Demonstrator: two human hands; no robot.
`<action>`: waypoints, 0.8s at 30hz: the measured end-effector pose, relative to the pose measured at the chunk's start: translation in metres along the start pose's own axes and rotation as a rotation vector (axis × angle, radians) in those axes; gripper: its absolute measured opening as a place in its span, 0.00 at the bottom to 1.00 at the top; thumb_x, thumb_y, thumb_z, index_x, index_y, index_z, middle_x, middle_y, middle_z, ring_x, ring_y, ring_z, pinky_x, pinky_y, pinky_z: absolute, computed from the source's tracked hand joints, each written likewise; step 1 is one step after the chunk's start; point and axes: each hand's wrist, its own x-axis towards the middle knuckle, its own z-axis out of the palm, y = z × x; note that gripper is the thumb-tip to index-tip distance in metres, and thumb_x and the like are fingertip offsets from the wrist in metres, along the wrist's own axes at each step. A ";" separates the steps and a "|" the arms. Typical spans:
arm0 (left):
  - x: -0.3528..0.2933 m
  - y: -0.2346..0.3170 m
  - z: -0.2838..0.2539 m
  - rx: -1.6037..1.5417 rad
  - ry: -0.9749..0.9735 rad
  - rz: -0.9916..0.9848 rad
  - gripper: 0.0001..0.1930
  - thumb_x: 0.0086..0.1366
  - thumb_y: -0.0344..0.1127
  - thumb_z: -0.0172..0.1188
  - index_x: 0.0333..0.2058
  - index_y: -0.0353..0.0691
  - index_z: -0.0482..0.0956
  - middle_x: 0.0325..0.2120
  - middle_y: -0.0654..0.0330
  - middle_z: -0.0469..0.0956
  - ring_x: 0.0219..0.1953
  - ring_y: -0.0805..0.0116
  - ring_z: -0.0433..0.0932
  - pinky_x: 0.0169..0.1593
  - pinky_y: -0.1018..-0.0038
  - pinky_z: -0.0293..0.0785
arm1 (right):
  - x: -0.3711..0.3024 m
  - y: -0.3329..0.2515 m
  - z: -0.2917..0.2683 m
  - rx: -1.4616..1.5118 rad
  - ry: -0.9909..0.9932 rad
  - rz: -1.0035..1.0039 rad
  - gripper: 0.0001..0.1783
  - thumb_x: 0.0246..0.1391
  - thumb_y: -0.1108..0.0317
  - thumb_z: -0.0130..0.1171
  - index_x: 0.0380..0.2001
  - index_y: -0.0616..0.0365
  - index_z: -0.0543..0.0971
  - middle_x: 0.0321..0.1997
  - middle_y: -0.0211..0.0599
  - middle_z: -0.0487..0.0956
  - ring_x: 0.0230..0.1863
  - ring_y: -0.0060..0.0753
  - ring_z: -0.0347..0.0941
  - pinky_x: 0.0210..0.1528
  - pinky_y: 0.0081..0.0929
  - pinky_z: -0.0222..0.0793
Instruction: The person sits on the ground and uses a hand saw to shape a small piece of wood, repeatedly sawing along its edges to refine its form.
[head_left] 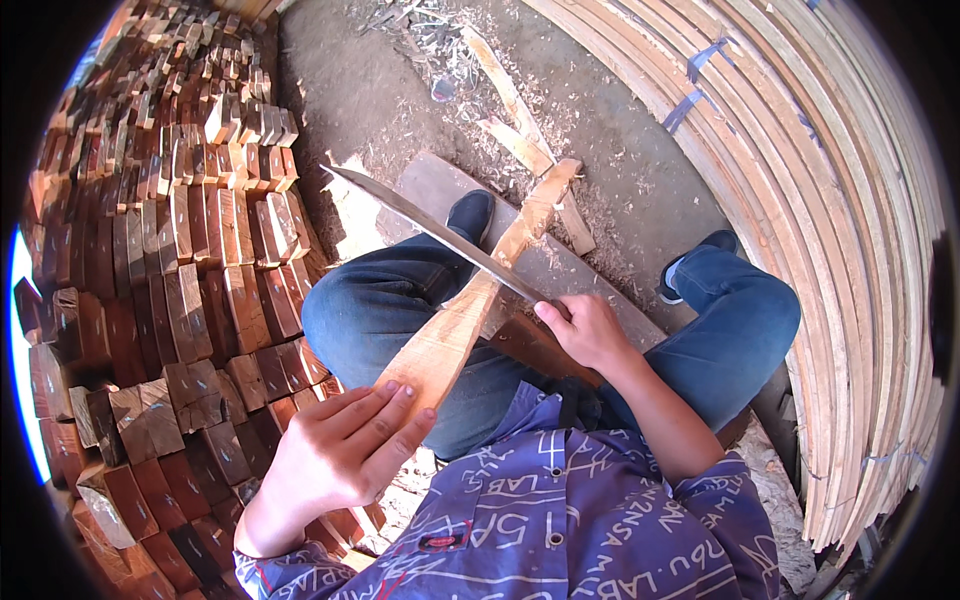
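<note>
My left hand grips the broad near end of a pale, paddle-shaped piece of wood, fingers on its upper face and thumb out of sight. The piece slants away to the right over my lap, its narrower, rough far part lying above a plank on the ground. In my right hand, closed round the handle, is a machete with a long dark blade. The blade crosses the wood near its narrow middle, tip pointing to the far left. Whether its edge touches the wood, I cannot tell.
Stacked cut wooden blocks rise along the left side. Long curved-looking boards, bound with blue strips, line the right. Offcuts and shavings lie on the ground ahead. My bent knees flank the work.
</note>
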 end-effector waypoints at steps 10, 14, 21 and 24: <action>0.003 0.004 -0.004 -0.016 -0.021 -0.004 0.15 0.53 0.31 0.66 0.42 0.41 0.84 0.38 0.55 0.85 0.43 0.63 0.85 0.46 0.69 0.83 | 0.019 0.026 -0.001 -0.007 0.063 0.130 0.34 0.61 0.42 0.54 0.20 0.67 0.77 0.19 0.56 0.75 0.23 0.53 0.74 0.29 0.48 0.66; 0.004 -0.003 -0.005 -0.025 0.013 -0.047 0.15 0.52 0.31 0.67 0.41 0.41 0.85 0.38 0.55 0.85 0.43 0.64 0.85 0.46 0.69 0.84 | 0.009 0.015 0.009 0.228 0.092 0.065 0.31 0.64 0.48 0.54 0.19 0.68 0.75 0.15 0.51 0.71 0.18 0.35 0.67 0.25 0.43 0.61; 0.004 -0.018 -0.004 -0.093 0.100 -0.101 0.14 0.52 0.31 0.66 0.39 0.41 0.85 0.36 0.55 0.85 0.40 0.61 0.86 0.42 0.68 0.84 | -0.016 -0.025 0.003 0.115 -0.024 -0.090 0.30 0.52 0.43 0.65 0.22 0.66 0.79 0.19 0.53 0.76 0.23 0.58 0.75 0.28 0.46 0.69; -0.003 -0.027 -0.001 -0.134 0.177 -0.134 0.14 0.50 0.27 0.66 0.39 0.39 0.84 0.35 0.54 0.85 0.37 0.60 0.86 0.38 0.69 0.84 | 0.003 0.009 0.009 -0.083 0.093 -0.036 0.30 0.51 0.43 0.65 0.21 0.65 0.79 0.21 0.56 0.77 0.26 0.59 0.77 0.29 0.46 0.70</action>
